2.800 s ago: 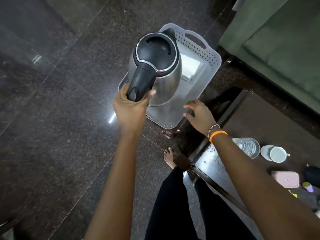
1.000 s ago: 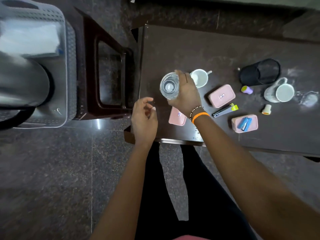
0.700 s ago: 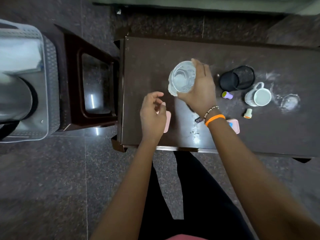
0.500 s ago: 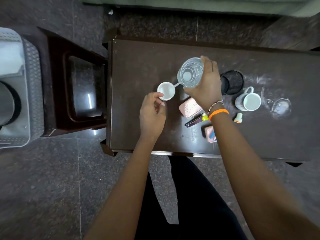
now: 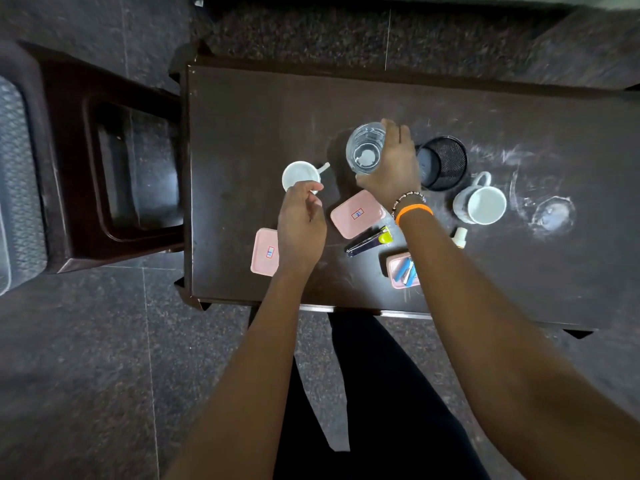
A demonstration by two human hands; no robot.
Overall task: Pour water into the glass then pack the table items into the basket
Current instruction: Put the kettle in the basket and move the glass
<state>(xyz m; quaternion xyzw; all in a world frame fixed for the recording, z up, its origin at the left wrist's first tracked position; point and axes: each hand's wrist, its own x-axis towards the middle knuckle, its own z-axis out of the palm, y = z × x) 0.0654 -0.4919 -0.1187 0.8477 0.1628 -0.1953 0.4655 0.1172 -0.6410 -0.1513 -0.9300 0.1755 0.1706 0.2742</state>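
A clear glass (image 5: 365, 148) holding some water is gripped from its right side by my right hand (image 5: 393, 166), above the dark wooden table (image 5: 249, 126). My left hand (image 5: 300, 226) hovers with loosely curled fingers and holds nothing; its fingertips are just below a small white cup (image 5: 300, 174). Part of a pink box (image 5: 264, 251) lies under that hand. A second pink box (image 5: 356, 213) sits between my wrists. Only a sliver of the grey basket (image 5: 17, 188) shows at the far left edge.
On the table stand a black mesh pen holder (image 5: 441, 162), a white mug (image 5: 481, 202), a stapler-like tool (image 5: 369, 240), a small bottle (image 5: 460, 236), a pink box with blue items (image 5: 401, 270) and a wet ring (image 5: 552, 214). A dark stool (image 5: 114, 168) stands between table and basket.
The kettle was set in the basket and my left hand left it. My view turned to the table. My right hand took the glass, lifted it and carried it rightwards.
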